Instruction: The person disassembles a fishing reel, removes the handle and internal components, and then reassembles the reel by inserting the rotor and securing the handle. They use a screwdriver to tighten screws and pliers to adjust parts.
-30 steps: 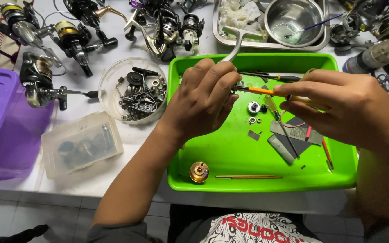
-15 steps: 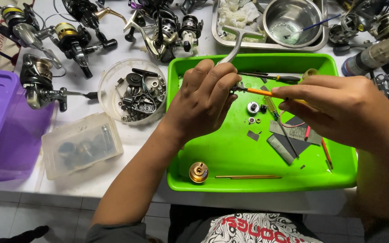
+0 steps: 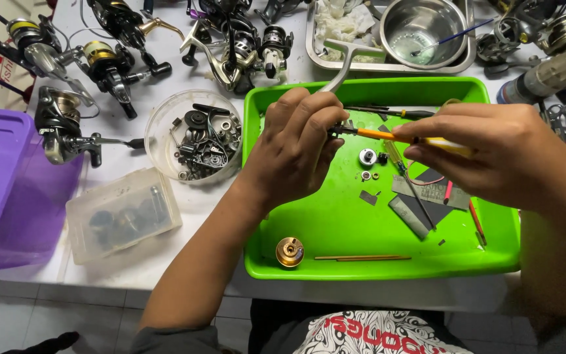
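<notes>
Over the bright green tray [image 3: 335, 229], my left hand [image 3: 296, 147] is closed around a fishing reel part whose grey handle arm [image 3: 342, 62] sticks up past my fingers. My right hand [image 3: 492, 154] grips a thin orange and yellow screwdriver [image 3: 388, 136], its tip touching the part in my left hand. On the tray lie a gold round knob [image 3: 290, 252], small washers [image 3: 368, 157], grey flat pieces [image 3: 414, 210], a thin wooden stick [image 3: 361, 257] and other slim tools.
A round clear dish of small reel parts [image 3: 198, 137] and a clear lidded box [image 3: 122, 213] sit left of the tray. A purple bin [image 3: 8, 190] stands far left. Several fishing reels [image 3: 106, 62] lie at the back, with a steel bowl [image 3: 420, 29] in a metal tray.
Both hands stay in nearly the same place on the reel part and screwdriver; only slight shifts of the fingers show.
</notes>
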